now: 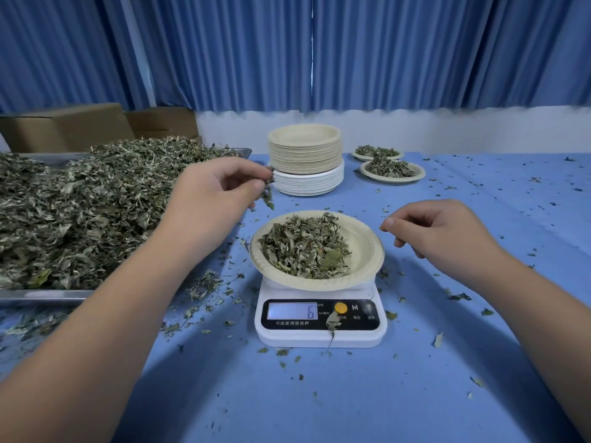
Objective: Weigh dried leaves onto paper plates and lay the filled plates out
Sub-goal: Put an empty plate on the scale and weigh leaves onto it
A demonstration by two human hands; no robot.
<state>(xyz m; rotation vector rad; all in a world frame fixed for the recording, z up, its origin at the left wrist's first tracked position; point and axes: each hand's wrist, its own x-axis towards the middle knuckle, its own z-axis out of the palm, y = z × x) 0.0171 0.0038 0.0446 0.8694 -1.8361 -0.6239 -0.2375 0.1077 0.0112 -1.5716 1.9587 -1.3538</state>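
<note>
A paper plate (364, 247) heaped with dried leaves (303, 247) sits on a white kitchen scale (319, 337) whose display reads 6. My left hand (214, 193) hovers up and left of the plate and pinches a few dried leaves (267, 195) between its fingertips. Just right of the plate's rim, my right hand (441, 228) hangs with loosely curled fingers and holds nothing. A big heap of dried leaves (80, 209) fills a metal tray (41, 295) on the left. Two filled plates (392, 169) lie at the back right.
A tall stack of unused paper plates (305, 158) stands behind the scale. Cardboard boxes (67, 126) sit at the back left, before blue curtains. Leaf crumbs are scattered over the blue tablecloth (479, 219), and one leaf lies on the scale's panel.
</note>
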